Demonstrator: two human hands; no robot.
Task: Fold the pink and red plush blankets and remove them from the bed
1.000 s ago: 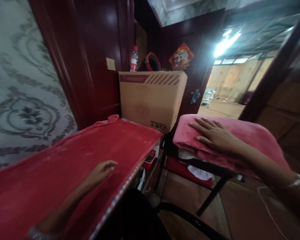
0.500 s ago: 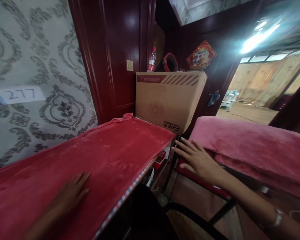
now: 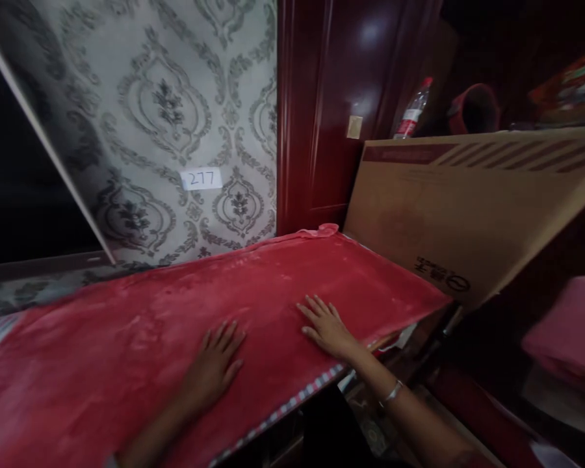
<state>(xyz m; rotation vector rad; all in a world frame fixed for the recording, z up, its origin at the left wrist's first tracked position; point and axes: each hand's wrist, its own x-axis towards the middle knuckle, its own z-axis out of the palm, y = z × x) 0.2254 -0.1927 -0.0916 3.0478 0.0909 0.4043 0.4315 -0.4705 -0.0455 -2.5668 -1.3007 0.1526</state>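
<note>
Pressing flat, both hands lay on the red cloth [image 3: 185, 312], fingers spread and nothing clamped in either grip. The left hand [image 3: 217, 364] sat palm-down near the front edge at about 6 o'clock of the cloth; the right hand [image 3: 327, 325], a bracelet [image 3: 392, 392] on its wrist, rested just beside it toward 4 o'clock. By the look of it, the cloth was already laid over the counter and mostly smooth, with one small ruffle at its far corner, around 1 o'clock; smoothing seemed to be what remained. Outward from there, a cardboard box [image 3: 468, 208] stood at 2 o'clock, touching the cloth's far end, with a water bottle [image 3: 412, 110] on top. Patterned wallpaper [image 3: 175, 97] at 11 o'clock carried a label reading 277 [image 3: 201, 179], and a pink cushion [image 3: 570, 335] showed at 3 o'clock.
</note>
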